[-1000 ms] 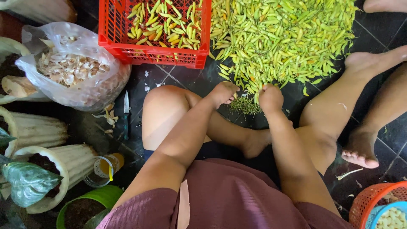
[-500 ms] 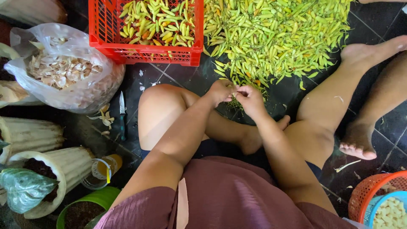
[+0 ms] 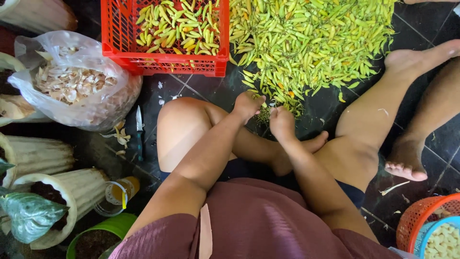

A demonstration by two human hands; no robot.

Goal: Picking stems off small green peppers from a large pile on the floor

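At twelve o'clock on the dark tiled floor (image 3: 191,93) lies a broad heap of slim green and yellow chillies (image 3: 311,43), its near edge touching both hands. Left hand (image 3: 247,105) and right hand (image 3: 281,122) sit close together, fingers curled over a small clump of stems (image 3: 264,114). At eleven o'clock stands a red crate (image 3: 163,60) of chillies.

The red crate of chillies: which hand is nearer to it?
Left. The left hand sits just below the red crate's lower right corner; the right hand lies further right and lower.
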